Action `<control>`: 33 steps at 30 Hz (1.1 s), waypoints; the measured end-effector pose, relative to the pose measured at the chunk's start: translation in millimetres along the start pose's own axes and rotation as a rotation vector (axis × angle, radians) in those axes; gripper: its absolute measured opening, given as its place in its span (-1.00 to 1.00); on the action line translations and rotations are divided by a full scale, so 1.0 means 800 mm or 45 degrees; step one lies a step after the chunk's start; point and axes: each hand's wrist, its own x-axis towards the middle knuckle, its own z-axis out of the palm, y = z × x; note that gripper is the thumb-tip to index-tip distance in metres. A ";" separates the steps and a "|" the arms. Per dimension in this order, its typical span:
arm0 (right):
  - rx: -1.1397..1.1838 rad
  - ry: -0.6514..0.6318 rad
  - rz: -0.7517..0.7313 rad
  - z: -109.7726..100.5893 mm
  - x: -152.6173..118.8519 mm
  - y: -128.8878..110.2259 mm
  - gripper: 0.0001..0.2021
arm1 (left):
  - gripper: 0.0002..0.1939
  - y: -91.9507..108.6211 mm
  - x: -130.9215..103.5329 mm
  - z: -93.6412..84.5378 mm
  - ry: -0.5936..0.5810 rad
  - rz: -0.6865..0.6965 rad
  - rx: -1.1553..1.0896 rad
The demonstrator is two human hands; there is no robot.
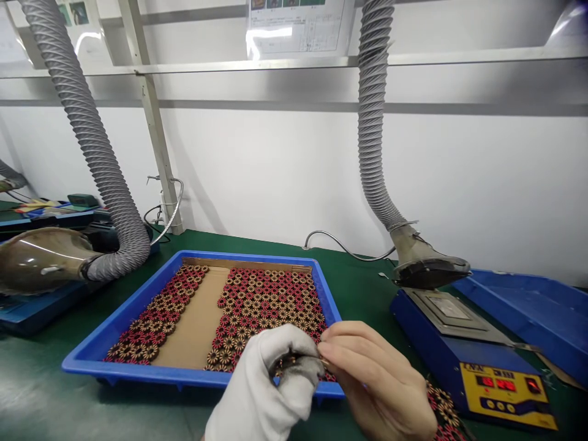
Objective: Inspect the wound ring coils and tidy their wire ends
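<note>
My left hand [271, 383], in a white glove smudged dark at the fingertips, is closed around a small copper-coloured stator [287, 362]; the fingers cover most of it. Against the glove's thumb and index tips, my bare right hand [374, 380] presses its own fingertips together in a pinch. What lies in that pinch is too small and hidden to name. Both hands are over the front right edge of a blue tray [138, 369]. Rows of flower-shaped stators [266, 306], some with red windings and some copper-coloured, lie in it on brown cardboard.
Right of the tray is a blue heated-plate unit [450, 361] with a lit red display. A fume hood on a grey hose [374, 122] hangs above it. More stators [443, 410] lie beside my right hand. Another blue tray [533, 318] is far right; a second hood [46, 260] is left.
</note>
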 end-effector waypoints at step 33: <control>0.266 -0.094 0.693 0.013 -0.011 -0.009 -0.79 | -0.82 -0.008 -0.002 -0.004 0.257 0.784 1.131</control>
